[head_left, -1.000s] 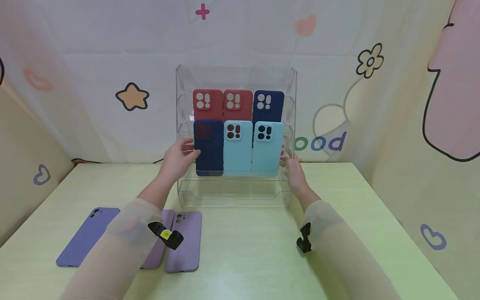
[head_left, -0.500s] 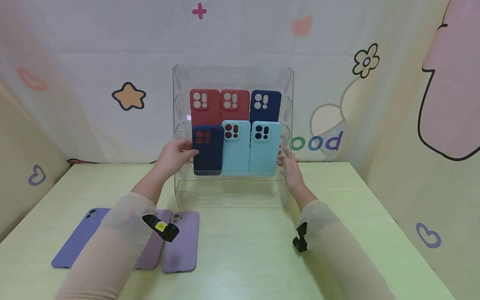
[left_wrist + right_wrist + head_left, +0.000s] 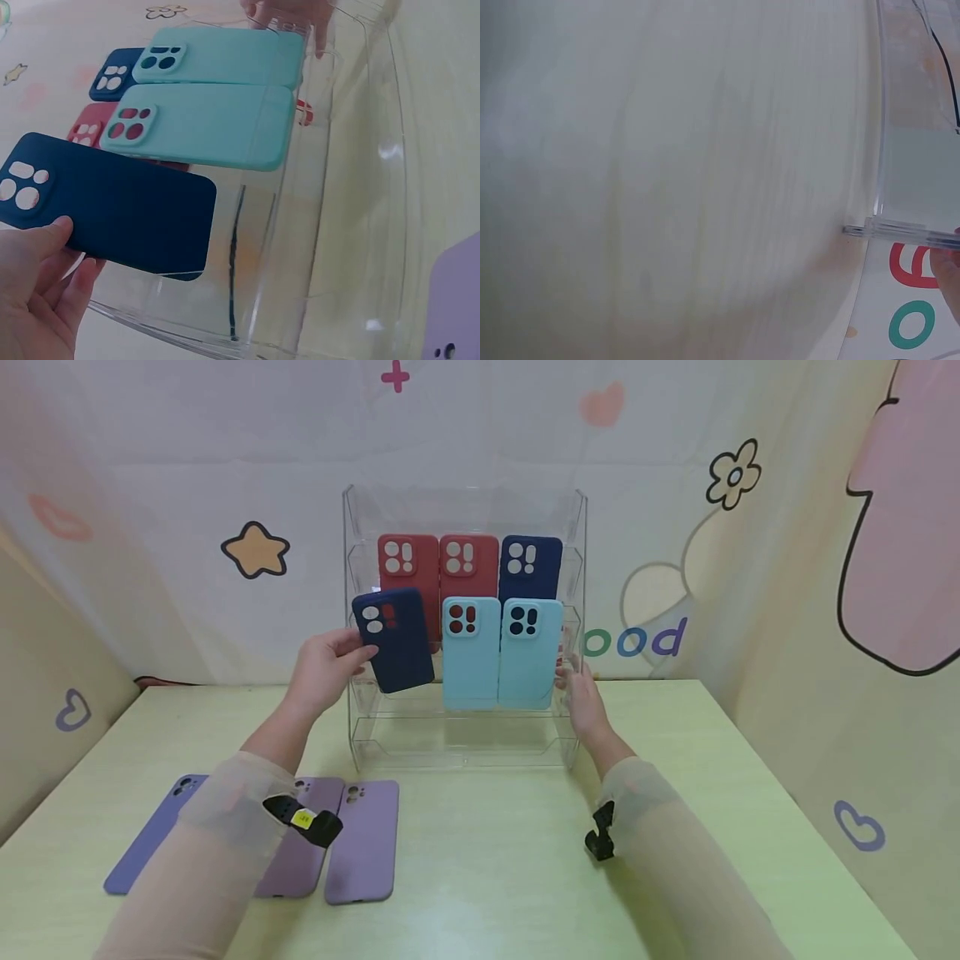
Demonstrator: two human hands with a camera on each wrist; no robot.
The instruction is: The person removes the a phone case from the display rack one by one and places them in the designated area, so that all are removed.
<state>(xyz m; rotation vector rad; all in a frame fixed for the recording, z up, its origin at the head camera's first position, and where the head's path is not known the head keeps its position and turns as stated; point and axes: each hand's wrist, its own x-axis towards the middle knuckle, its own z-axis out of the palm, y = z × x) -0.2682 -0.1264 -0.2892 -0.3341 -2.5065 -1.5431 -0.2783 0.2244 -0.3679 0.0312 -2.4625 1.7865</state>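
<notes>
My left hand [image 3: 324, 670] pinches a dark blue phone case [image 3: 397, 647] by its left edge, thumb on the back face. The case leans to the left, in front of the left part of a clear tiered display rack [image 3: 465, 758]. In the left wrist view, the same phone case [image 3: 142, 206] lies close beside a light blue case. Two light blue phone cases [image 3: 471, 664] stand side by side in that tier. Behind them are two red cases [image 3: 408, 556] and another dark blue case [image 3: 531, 564]. My right hand [image 3: 588, 702] holds the rack's right side panel, its fingers showing through the plastic.
Two purple phone cases [image 3: 365, 843] and a bluish-violet case [image 3: 146, 852] lie on the pale table [image 3: 517, 868], partly under my left sleeve. Behind the rack hangs a patterned cloth [image 3: 172, 610]. The rack's lowest tier is low at the front.
My left hand has lifted the dark blue case up and left out of its row, tilting it. The light blue cases stay in place, and my right hand stays at the rack's side.
</notes>
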